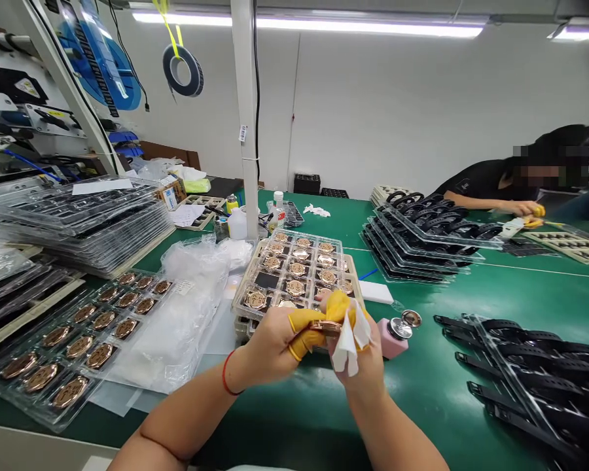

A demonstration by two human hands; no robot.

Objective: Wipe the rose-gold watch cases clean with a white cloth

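My left hand, with yellow finger cots on thumb and forefinger, pinches a rose-gold watch case edge-on. Closed around a folded white wipe, my right hand is at the far side of the case, also with yellow finger cots. Whether the wipe presses on the case is hidden by the fingers. Just beyond both hands is a clear tray of similar rose-gold watch cases, stacked on other trays. A pink pump bottle with its metal lid flipped up stands right beside my right hand.
Another tray of watch cases lies left, beside plastic bags. Stacked clear trays rise behind it. Trays of black watch straps stand right, with more straps nearer. A white post rises mid-table. A co-worker sits far right.
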